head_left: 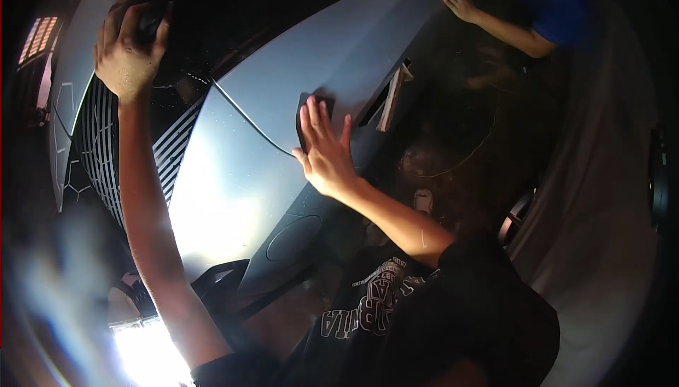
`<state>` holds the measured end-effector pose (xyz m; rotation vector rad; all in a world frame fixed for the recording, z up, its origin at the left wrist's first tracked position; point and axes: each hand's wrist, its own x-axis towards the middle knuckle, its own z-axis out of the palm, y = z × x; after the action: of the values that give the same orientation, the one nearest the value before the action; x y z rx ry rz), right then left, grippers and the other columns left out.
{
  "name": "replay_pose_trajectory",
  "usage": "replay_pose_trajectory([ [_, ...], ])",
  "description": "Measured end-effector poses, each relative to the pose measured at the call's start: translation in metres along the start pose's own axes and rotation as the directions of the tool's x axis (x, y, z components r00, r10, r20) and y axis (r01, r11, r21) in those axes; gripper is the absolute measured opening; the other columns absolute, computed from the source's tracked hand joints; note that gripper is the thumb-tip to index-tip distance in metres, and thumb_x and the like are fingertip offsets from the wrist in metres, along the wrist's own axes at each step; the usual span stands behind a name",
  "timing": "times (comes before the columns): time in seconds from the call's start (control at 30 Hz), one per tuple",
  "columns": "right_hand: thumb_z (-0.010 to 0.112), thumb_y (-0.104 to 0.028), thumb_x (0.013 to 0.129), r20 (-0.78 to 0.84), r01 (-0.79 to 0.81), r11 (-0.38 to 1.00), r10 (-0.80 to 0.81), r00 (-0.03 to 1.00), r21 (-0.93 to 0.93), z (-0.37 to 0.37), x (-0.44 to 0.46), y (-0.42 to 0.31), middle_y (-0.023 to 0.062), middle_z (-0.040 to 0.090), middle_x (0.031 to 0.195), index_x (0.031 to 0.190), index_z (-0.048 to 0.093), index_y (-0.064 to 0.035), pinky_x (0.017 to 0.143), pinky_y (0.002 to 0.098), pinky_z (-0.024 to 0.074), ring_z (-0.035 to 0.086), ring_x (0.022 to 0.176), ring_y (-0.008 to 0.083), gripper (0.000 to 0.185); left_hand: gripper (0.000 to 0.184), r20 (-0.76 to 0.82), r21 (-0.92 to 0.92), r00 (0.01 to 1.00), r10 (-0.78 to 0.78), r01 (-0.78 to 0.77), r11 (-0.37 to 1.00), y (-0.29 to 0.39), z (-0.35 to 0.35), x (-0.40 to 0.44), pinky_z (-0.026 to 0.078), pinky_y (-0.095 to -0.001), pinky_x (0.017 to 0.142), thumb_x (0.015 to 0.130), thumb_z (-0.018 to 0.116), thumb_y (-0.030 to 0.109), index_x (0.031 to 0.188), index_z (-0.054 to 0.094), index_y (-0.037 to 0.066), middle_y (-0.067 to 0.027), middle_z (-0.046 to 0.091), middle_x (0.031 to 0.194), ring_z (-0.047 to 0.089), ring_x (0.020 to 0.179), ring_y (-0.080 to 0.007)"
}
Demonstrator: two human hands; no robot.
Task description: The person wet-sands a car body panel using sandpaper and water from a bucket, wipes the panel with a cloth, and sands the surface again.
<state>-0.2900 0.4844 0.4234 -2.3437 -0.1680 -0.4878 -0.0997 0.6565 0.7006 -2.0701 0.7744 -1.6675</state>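
My left hand (129, 51) is at the upper left, its fingers curled over a dark rounded object (150, 23) by the car's front. The kind of that object is lost in shadow. On the pale grey car panel (269, 83), my right hand (325, 148) holds a dark flat pad (305, 108) against the surface. The fingers of this hand lie long over the pad, with the thumb by its lower edge. A curved panel seam (244, 120) runs just left of the pad.
A bright lamp (150, 352) shines at the lower left, glaring off the panel. Slatted grille bars (177, 143) lie beside my left forearm. At the upper right, a co-worker in a blue sleeve (555, 5) has a hand (458, 0) by the panel. Pale sheeting (601, 245) hangs at right.
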Motion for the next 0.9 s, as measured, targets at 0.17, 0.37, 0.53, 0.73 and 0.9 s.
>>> replay_pose_trajectory([
  [0.17, 0.049, -0.04, 0.1, -0.117, -0.219, 0.976, 0.215, 0.97, -0.022, -0.009, 0.04, 0.065, 0.0188, 0.012, 0.165, 0.155, 0.019, 0.0018, 0.112, 0.0723, 0.0083, 0.013, 0.153, 0.034, 0.074, 0.031, 0.05, 0.001, 0.999, 0.009, -0.009, 1.0, 0.003, -0.003, -0.003, 0.057, -0.0366, 0.074, 0.078, 0.076, 0.051, 0.093, 0.071, 0.024, -0.0013, 0.069, 0.102, 0.069, 0.09, -0.0233],
  [0.37, 0.057, -0.039, 0.097, -0.184, -0.25, 0.968, 0.246, 0.952, 0.004, -0.014, 0.057, 0.065, 0.0208, 0.013, 0.164, 0.154, 0.021, 0.0024, 0.115, 0.069, 0.0097, 0.014, 0.152, 0.0347, 0.079, 0.032, 0.031, 0.006, 0.999, 0.014, -0.014, 1.0, -0.001, -0.001, 0.002, 0.057, -0.0391, 0.075, 0.08, 0.077, 0.05, 0.091, 0.071, 0.02, -0.0038, 0.07, 0.101, 0.07, 0.091, -0.026],
  [0.53, 0.05, -0.041, 0.099, -0.074, -0.155, 0.987, 0.158, 0.985, 0.053, -0.017, 0.046, 0.071, 0.0173, 0.012, 0.165, 0.153, 0.026, 0.0019, 0.113, 0.0716, 0.008, 0.013, 0.152, 0.0349, 0.072, 0.031, 0.05, -0.006, 0.998, 0.037, -0.037, 0.999, 0.001, -0.004, 0.003, 0.056, -0.0394, 0.076, 0.079, 0.079, 0.047, 0.091, 0.072, 0.019, -0.0053, 0.069, 0.1, 0.069, 0.091, -0.0263],
  [0.73, 0.044, -0.038, 0.103, -0.245, -0.427, 0.892, 0.452, 0.858, 0.152, -0.047, 0.129, 0.142, 0.0224, 0.011, 0.163, 0.154, 0.017, 0.0039, 0.113, 0.0717, 0.0116, 0.012, 0.151, 0.0386, 0.072, 0.029, 0.046, -0.047, 0.999, 0.022, -0.02, 0.999, 0.007, -0.005, 0.009, 0.056, -0.0408, 0.075, 0.079, 0.08, 0.042, 0.09, 0.071, 0.017, -0.0063, 0.069, 0.103, 0.069, 0.091, -0.028],
  [0.9, 0.048, -0.043, 0.1, 0.016, -0.199, 0.977, 0.198, 0.98, 0.071, -0.007, 0.029, 0.072, 0.0155, 0.007, 0.166, 0.157, 0.015, -0.0023, 0.115, 0.0694, 0.0059, 0.009, 0.153, 0.0339, 0.078, 0.027, 0.032, -0.057, 0.999, 0.029, -0.028, 0.998, 0.006, -0.003, 0.008, 0.056, -0.0413, 0.075, 0.079, 0.081, 0.036, 0.09, 0.07, 0.015, -0.0073, 0.068, 0.101, 0.069, 0.091, -0.0298],
])
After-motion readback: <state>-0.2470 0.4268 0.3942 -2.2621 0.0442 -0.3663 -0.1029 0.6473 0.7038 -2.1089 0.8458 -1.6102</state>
